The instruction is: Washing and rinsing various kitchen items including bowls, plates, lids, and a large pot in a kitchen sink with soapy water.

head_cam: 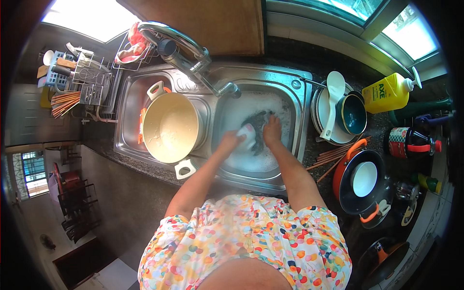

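Note:
My left hand (230, 141) grips a small white dish (247, 137), perhaps a bowl or cup, with a pinkish mark, over the soapy water. To its right, my right hand (272, 131) reaches into the foam with its fingertips partly hidden by suds. Whether it holds something small there I cannot make out. Both hands are inside the right basin of the stainless steel sink (301, 108), which is filled with white foam (262, 165). A dark patch of water shows between the hands. The chrome faucet (230, 90) ends at the basin's upper left rim.
A cream pot (172, 127) rests over the left basin. To the right are stacked plates (319, 116), a rice paddle (334, 98), a green bowl (351, 112), chopsticks (326, 159), a wok (342, 181) holding a white bowl (364, 179), and a yellow soap bottle (388, 93). A wire rack (96, 79) stands left.

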Demonstrator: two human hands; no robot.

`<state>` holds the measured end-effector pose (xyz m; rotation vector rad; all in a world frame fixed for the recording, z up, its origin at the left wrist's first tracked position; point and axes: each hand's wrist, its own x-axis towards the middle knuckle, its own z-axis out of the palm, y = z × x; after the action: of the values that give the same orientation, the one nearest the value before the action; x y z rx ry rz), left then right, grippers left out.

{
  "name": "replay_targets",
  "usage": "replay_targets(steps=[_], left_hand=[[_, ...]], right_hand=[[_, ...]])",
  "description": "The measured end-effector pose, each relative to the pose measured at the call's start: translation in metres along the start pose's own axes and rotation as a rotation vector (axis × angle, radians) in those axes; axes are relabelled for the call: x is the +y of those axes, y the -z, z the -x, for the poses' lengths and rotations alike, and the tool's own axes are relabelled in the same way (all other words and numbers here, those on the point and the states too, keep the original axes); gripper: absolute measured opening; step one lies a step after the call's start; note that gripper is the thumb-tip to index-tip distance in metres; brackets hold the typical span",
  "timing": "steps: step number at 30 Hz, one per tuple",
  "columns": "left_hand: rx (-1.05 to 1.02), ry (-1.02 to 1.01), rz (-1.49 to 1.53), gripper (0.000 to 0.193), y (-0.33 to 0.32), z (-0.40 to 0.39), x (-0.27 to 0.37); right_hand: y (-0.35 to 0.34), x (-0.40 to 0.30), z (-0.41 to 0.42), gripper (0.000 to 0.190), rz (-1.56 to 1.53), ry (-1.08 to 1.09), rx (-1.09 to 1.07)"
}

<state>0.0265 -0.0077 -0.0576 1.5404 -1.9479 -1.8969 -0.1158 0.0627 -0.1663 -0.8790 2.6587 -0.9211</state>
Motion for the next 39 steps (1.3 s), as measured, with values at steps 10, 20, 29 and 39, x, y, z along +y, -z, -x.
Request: replay_targets(steps=[10, 20, 29, 39], left_hand=[[0.177, 0.159, 0.654, 0.068, 0.007, -0.019, -0.001], [0.034, -0.092, 0.610, 0.076, -0.009, 0.006, 0.040], [0.147, 0.053, 0.763, 0.049, -0.006, 0.006, 0.029], [-0.008, -0.104, 0.469, 0.019, -0.014, 0.014, 0.046]], right_hand=[[0.086, -0.073, 0.049, 0.014, -0.444, 0.177, -0.076], [0.059, -0.100, 0.032, 0.042, -0.402, 0.232, 0.078], [0.082, -0.079, -0.012, 0.045, -1.328, -0.864, -0.754], [0.080, -0.076, 0.012, 0.044, -0.824, -0.225, -0.277]])
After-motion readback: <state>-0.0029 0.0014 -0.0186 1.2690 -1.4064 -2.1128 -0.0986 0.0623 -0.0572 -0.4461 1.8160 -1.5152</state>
